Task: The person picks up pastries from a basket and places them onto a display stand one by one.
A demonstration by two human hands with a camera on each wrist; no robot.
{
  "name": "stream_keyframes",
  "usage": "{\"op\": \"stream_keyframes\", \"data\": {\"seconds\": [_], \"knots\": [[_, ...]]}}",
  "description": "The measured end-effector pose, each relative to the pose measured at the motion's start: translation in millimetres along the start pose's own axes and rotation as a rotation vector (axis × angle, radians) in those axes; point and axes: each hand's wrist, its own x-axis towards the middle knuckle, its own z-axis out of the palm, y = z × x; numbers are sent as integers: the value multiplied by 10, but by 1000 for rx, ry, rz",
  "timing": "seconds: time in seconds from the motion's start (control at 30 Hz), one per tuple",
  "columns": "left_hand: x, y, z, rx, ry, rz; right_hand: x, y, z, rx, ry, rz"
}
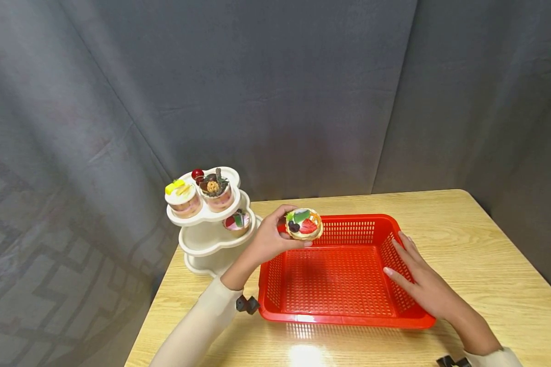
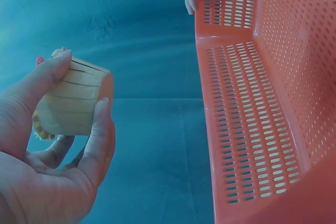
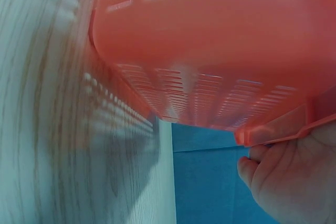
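Observation:
My left hand (image 1: pixel 273 237) holds a small fruit-topped cupcake (image 1: pixel 304 224) between thumb and fingers, above the left back part of a red plastic basket (image 1: pixel 340 321). In the left wrist view the cupcake's ridged pale side (image 2: pixel 76 98) shows, with the thumb on one side and a finger at its base. My right hand (image 1: pixel 422 283) rests at the basket's right rim, its fingers fairly straight and the thumb over the inside. Part of that hand (image 3: pixel 294 177) appears beside the rim in the right wrist view. Inside the basket no other thing shows.
Left of the basket stands a white tiered stand (image 1: pixel 197 247). Its top tier bears a yellow-topped dessert cup (image 1: pixel 183 201) and a chocolate-topped dessert cup (image 1: pixel 217 193); another cupcake (image 1: pixel 237 224) sits on a lower tier. A grey curtain (image 1: pixel 275 102) hangs behind the wooden table (image 1: pixel 468 234).

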Motion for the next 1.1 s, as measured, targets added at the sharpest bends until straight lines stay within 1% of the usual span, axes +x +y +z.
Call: {"op": "stream_keyframes", "data": {"seconds": [0.17,0.3,0.4,0.5,0.73,0.87,1.1], "knots": [[-98,-1,-42,43,60,17,-2,7,4,3,1,3],[-174,10,-62,32,98,36,1,1,1,2,4,-4],[-217,9,-68,18,130,37,10,-1,0,4,8,-16],[-265,-4,-76,6,163,29,18,4,3,5,8,-21],[-380,-42,-110,-115,201,3,24,8,-1,1,3,-14],[-435,-57,-145,-119,226,-8,23,7,-3,5,3,-13],[-569,-74,-227,-124,258,-51,22,34,15,9,1,-10]]}}
